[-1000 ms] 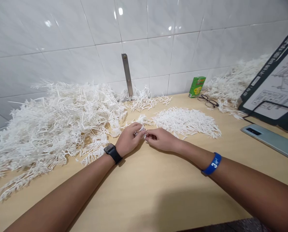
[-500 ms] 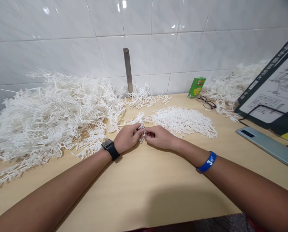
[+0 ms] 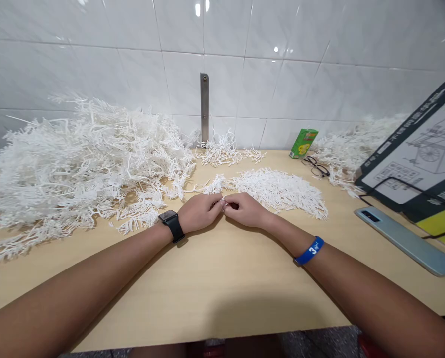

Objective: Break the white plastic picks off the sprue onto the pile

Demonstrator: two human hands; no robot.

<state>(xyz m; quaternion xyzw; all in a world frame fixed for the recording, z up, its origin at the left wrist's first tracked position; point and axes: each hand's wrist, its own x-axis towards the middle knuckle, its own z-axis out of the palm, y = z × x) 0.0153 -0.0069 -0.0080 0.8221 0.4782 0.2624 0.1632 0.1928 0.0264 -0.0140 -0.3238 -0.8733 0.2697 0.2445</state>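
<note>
My left hand and my right hand meet fingertip to fingertip over the middle of the table. Both are closed in a pinch on a small white plastic piece, mostly covered by the fingers. Just beyond my right hand lies a flat heap of short, thin white plastic sticks. A large tangled mound of branching white plastic strands spreads on the left, with loose sprigs near my left wrist. A few strands lie right behind my fingers.
Against the tiled wall, a metal bracket rises behind a small tangle of white strands. To the right are a green box, glasses, another white heap, a large printed carton and a phone.
My view has shifted slightly. The hands stay together at the same spot, and the white strands that stuck out below the fingers are now mostly hidden.
</note>
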